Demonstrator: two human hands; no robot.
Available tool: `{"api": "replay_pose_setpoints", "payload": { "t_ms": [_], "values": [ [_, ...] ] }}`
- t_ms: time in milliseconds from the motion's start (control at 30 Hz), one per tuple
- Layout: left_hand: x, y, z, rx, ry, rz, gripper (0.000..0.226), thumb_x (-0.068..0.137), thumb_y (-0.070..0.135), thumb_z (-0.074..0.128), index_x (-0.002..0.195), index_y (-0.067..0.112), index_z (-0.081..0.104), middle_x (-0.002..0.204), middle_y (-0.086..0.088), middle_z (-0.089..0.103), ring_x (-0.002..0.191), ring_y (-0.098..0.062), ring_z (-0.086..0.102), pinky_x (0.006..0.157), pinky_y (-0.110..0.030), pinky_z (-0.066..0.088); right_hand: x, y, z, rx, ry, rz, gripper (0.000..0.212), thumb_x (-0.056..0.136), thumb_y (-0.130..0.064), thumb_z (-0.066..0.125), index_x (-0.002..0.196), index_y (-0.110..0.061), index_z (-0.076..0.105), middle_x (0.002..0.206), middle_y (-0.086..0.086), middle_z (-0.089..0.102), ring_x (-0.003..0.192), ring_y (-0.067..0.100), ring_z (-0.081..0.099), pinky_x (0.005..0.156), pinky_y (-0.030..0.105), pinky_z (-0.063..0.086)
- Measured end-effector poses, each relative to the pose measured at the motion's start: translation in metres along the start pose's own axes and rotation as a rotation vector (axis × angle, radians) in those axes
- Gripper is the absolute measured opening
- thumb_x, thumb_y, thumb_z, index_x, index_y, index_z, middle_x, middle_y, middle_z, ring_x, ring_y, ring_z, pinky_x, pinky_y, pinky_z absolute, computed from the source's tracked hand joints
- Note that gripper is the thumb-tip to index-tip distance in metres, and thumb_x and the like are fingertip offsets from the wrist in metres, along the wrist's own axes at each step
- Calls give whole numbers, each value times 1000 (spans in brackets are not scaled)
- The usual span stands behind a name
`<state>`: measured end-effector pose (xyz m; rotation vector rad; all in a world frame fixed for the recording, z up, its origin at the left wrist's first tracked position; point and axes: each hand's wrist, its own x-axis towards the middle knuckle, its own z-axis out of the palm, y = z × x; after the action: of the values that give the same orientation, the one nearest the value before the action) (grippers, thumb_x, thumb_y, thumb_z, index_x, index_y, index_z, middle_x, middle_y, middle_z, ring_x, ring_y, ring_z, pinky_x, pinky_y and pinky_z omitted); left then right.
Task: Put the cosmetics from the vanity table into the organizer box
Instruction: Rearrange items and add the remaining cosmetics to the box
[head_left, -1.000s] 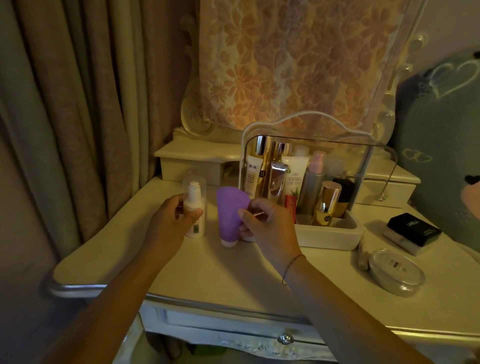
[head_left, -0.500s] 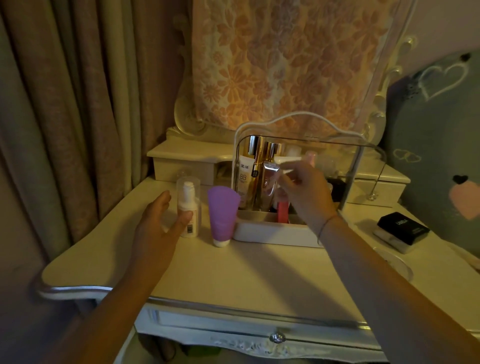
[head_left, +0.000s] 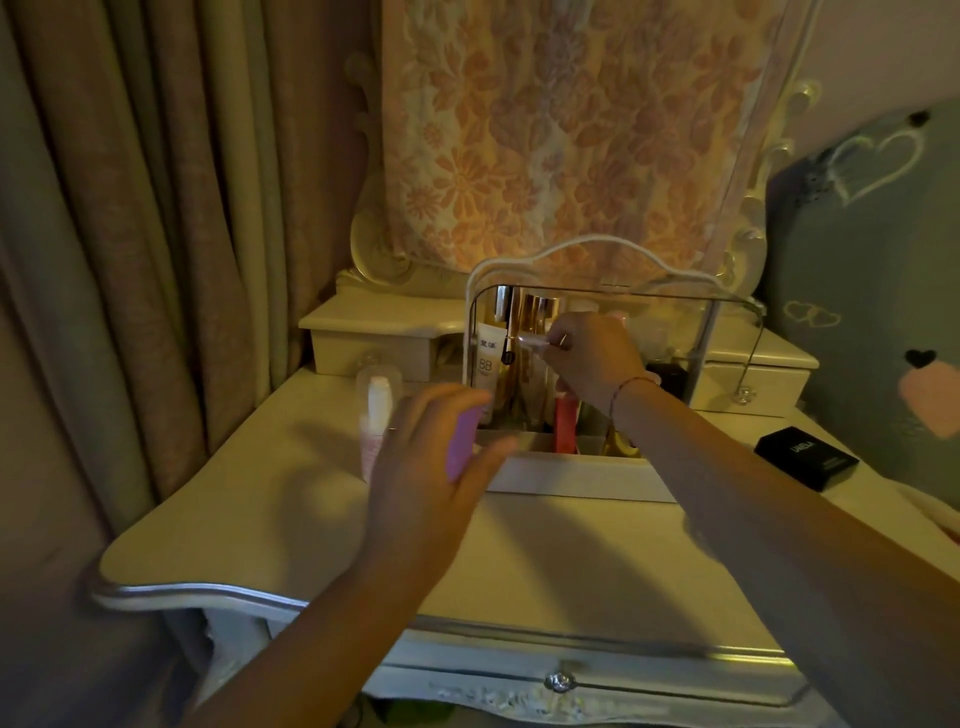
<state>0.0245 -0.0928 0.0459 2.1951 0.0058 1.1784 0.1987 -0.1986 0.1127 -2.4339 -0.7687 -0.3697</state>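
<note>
The right hand (head_left: 592, 358) is reaching into the organizer box (head_left: 571, 477), whose clear lid (head_left: 727, 317) is standing raised behind it. The hand is pinching a small pale tube (head_left: 527, 341) between the thumb and curled fingertips. That tube is sticking out leftward from the fingers, lying roughly level and high inside the box, well above the white base. It is showing in front of the gold bottles (head_left: 535, 317) and just right of the upright BB cream tube (head_left: 488, 358). A red tube (head_left: 566, 421) is standing below the wrist, where a thin bracelet (head_left: 631, 387) is showing. The left hand (head_left: 426, 467) is hovering over the vanity table (head_left: 311, 519) near the box's front left corner and is blurred. Its fingers are lying fairly straight and spread, with the thumb splayed toward the box. The purple tube (head_left: 462, 441) is showing in the gap between thumb and fingers, beyond the palm and just beside the box wall; whether the fingers are touching it is too blurred to tell. A white pump bottle (head_left: 376, 415) with a clear cap is standing just left of those fingers, partly hidden by them. A black compact (head_left: 805, 457) is lying on the table to the right of the box, well apart from both hands.
</note>
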Motion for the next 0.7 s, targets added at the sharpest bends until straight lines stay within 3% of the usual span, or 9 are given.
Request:
{"api": "replay_pose_setpoints", "payload": {
  "t_ms": [67, 133, 200, 333, 400, 467, 533, 600, 700],
  "values": [
    [0, 13, 13, -59, -55, -4, 40, 82, 47, 55, 119, 30, 52, 114, 19, 47, 108, 6, 43, 90, -5, 33, -8, -1, -7, 186, 47, -9, 16, 92, -20, 58, 82, -9, 63, 74, 13, 68, 65, 25, 68, 74, 44, 57],
    [0, 22, 25, -141, -106, -46, 42, 83, 42, 59, 123, 34, 49, 116, 24, 47, 112, 6, 44, 92, -10, 36, -22, 1, -17, 352, 107, -13, 13, 91, -14, 58, 82, -5, 62, 66, 11, 64, 50, 15, 64, 51, 34, 56],
    [0, 28, 38, -243, -137, -93, 46, 85, 34, 61, 127, 38, 43, 123, 26, 44, 118, 7, 41, 95, -9, 34, -39, 6, -29, 472, 143, -43, 11, 91, -11, 59, 82, -4, 61, 60, 6, 59, 42, 7, 58, 44, 25, 51],
    [2, 34, 62, -282, -117, -185, 58, 89, 29, 57, 141, 23, 32, 133, 12, 44, 121, 5, 39, 97, -7, 30, -68, 16, -52, 643, 33, -57, 12, 90, -10, 60, 83, 0, 62, 63, 14, 63, 46, 11, 60, 46, 22, 50],
    [4, 33, 71, -319, -136, -238, 45, 88, 26, 59, 131, 27, 43, 113, 16, 56, 100, 7, 52, 82, -8, 41, -76, 21, -56, 693, -39, -30, 13, 90, -10, 60, 85, 2, 63, 66, 15, 64, 50, 14, 60, 47, 22, 49],
    [2, 29, 78, -317, -166, -287, 12, 88, 27, 58, 99, 30, 56, 82, 12, 62, 73, 1, 57, 62, -19, 44, -78, 27, -57, 714, -60, -7, 14, 89, -12, 61, 87, 2, 64, 67, 17, 65, 50, 15, 59, 47, 23, 50],
    [-3, 23, 82, -339, -155, -327, 6, 89, 25, 56, 84, 29, 55, 73, 6, 62, 66, -1, 57, 56, -15, 42, -76, 39, -51, 638, 47, 43, 12, 88, -18, 64, 86, -5, 63, 65, 11, 65, 49, 14, 58, 46, 23, 49],
    [-11, 16, 82, -391, -139, -380, 4, 89, 25, 57, 84, 25, 56, 77, 1, 65, 69, -4, 60, 56, -15, 44, -71, 54, -41, 434, 217, 140, 15, 84, -24, 69, 85, -16, 57, 68, 2, 62, 56, 12, 57, 50, 22, 46],
    [-23, 3, 77, -435, -143, -451, 3, 88, 24, 59, 86, 21, 58, 80, -11, 67, 70, -26, 61, 57, -32, 47, -65, 73, -20, 287, 250, 225, 41, 75, -31, 76, 104, -20, 49, 93, 0, 57, 82, 16, 57, 66, 27, 49]
  ]
}}
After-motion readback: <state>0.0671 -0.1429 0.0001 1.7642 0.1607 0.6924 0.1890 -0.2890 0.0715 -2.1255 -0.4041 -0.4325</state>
